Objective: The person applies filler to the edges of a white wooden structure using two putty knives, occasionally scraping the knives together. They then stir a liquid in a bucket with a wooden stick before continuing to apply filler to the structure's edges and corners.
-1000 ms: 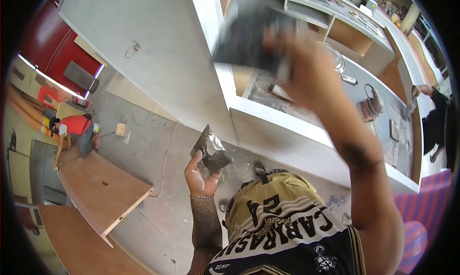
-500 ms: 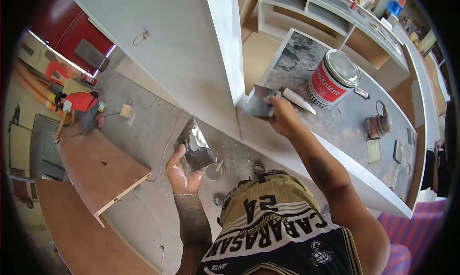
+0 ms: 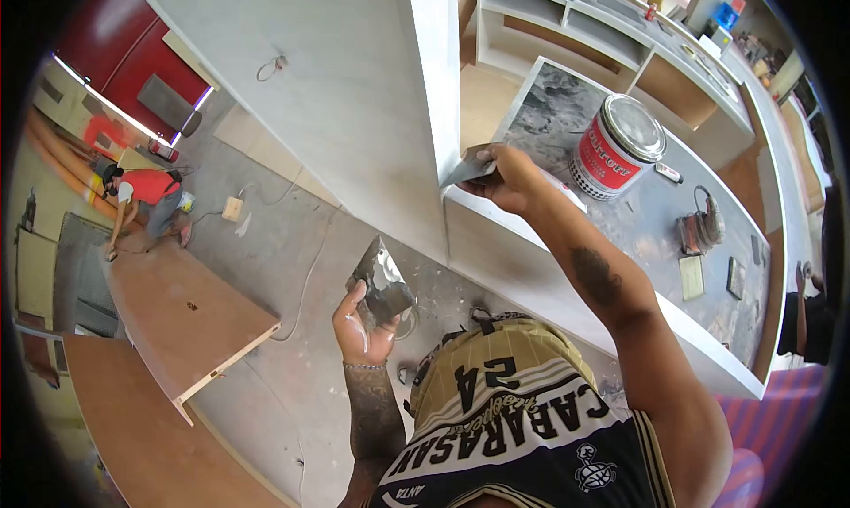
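Note:
My left hand (image 3: 365,327) is closed on a flat metal plate (image 3: 382,282) that carries smears of white filler; some white also marks the palm. In my right hand (image 3: 513,182) is a dark putty knife (image 3: 469,166), its blade meeting the corner where the tall white panel (image 3: 354,92) joins the low white ledge (image 3: 505,216). Just right of that hand stands a red-labelled can (image 3: 617,145) with a metal lid. A pale tube-like object beside the can is mostly hidden behind my right hand.
A sander (image 3: 702,229), a yellowish pad (image 3: 691,278) and a dark block (image 3: 736,278) lie on the grey worktop (image 3: 651,234). At left, a person in a red vest (image 3: 149,188) bends over a brown board (image 3: 190,313). Cords cross the floor.
My right hand has turned the putty knife from facing me to edge-on, against the panel corner. My left hand with the metal plate has shifted right and slightly down.

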A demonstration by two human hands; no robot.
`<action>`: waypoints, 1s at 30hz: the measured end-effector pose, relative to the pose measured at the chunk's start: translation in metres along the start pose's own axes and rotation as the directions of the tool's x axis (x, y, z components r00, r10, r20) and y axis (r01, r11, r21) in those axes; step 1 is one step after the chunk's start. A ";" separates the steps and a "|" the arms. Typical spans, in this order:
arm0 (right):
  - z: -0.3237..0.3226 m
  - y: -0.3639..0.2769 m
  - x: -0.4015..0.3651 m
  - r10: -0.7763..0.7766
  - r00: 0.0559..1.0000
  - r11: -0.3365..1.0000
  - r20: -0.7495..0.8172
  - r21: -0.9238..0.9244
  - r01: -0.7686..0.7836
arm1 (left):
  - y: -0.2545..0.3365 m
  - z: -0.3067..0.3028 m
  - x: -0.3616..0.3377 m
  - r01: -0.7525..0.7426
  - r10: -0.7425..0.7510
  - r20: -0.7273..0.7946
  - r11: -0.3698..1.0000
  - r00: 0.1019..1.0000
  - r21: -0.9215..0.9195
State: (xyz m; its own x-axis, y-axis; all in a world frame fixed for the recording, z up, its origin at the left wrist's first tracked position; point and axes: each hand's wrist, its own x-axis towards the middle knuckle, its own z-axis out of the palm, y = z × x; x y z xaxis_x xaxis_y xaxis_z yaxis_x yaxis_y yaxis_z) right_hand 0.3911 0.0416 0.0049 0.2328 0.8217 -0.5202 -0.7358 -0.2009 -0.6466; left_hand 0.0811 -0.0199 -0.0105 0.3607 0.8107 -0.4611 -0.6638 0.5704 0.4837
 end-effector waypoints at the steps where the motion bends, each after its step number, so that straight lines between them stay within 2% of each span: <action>1: 0.005 -0.005 -0.004 -0.004 1.000 1.000 0.012 0.012 0.004 | 0.000 0.006 -0.001 0.001 -0.001 0.005 1.000 1.000 0.007; 4: 0.024 -0.024 -0.019 -0.012 0.997 0.998 0.072 0.062 0.008 | 0.001 0.011 0.001 0.034 -0.034 0.005 0.999 0.999 0.016; 8: 0.058 -0.048 -0.051 -0.036 0.999 0.998 -0.013 0.043 0.036 | -0.001 -0.006 0.016 0.114 -0.115 0.055 0.993 0.992 0.022; 11: 0.082 -0.061 -0.076 -0.087 0.995 0.996 -0.039 0.033 0.088 | -0.001 0.000 0.015 0.137 -0.139 0.032 0.989 0.990 0.064; 15: 0.102 -0.083 -0.095 -0.153 0.988 0.986 -0.022 0.060 0.154 | -0.004 -0.003 0.021 0.161 -0.165 0.079 0.985 0.983 0.055; 17: 0.116 -0.095 -0.110 -0.206 0.978 0.978 0.028 0.023 0.206 | -0.001 -0.004 0.022 0.181 -0.183 0.059 0.983 0.981 0.037; 23: 0.139 -0.123 -0.123 -0.347 0.928 0.922 0.136 -0.134 0.364 | 0.000 -0.006 0.025 0.190 -0.193 0.156 0.981 0.969 0.035; 24: 0.145 -0.129 -0.125 -0.338 0.935 0.926 0.110 -0.140 0.351 | 0.000 -0.006 0.026 0.191 -0.195 0.162 0.981 0.967 0.040; 27: 0.145 -0.160 -0.130 -0.323 0.891 0.911 0.318 -0.151 0.384 | 0.000 -0.006 0.028 0.187 -0.193 0.178 0.981 0.965 0.053; 28: 0.154 -0.169 -0.133 -0.377 0.862 0.911 0.339 -0.034 0.411 | 0.000 -0.006 0.028 0.182 -0.190 0.185 0.982 0.964 0.058; 29: 0.165 -0.158 -0.161 -0.477 0.815 0.860 0.329 -0.015 0.509 | 0.001 -0.005 0.028 0.176 -0.185 0.193 0.982 0.964 0.063; 30: 0.162 -0.155 -0.171 -0.491 0.784 0.844 0.379 -0.015 0.536 | 0.003 -0.001 0.025 0.166 -0.176 0.202 0.984 0.963 0.066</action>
State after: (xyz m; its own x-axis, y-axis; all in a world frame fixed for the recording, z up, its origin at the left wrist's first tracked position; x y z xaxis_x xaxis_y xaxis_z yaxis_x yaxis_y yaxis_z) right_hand 0.3626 0.0186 0.2843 0.3025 0.9455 0.1209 -0.4871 0.2623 -0.8330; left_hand 0.0875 0.0017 -0.0215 0.5970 0.7071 -0.3789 -0.5499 0.7046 0.4484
